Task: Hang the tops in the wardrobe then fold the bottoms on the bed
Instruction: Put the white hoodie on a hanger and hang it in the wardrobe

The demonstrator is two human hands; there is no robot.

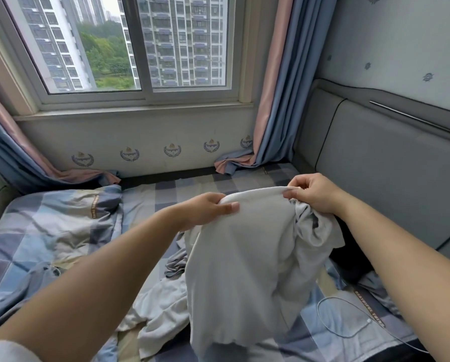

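A light grey garment (242, 259) hangs in the air above the bed (166, 192), held up by its top edge. My left hand (205, 209) grips the left end of that edge, thumb on the near side. At the right end my right hand (310, 192) pinches the edge, and bunched grey fabric droops below it. More pale grey clothing (164, 314) lies crumpled on the bed under the held garment. A dark piece (349, 262) lies to the right, partly hidden by my right arm. No wardrobe is in view.
A checked blue duvet (49, 236) is heaped on the left of the bed. A white cable (344, 320) loops on the sheet at the lower right. The padded grey headboard (391, 173) runs along the right, the window (140, 48) and curtains (271, 100) stand behind.
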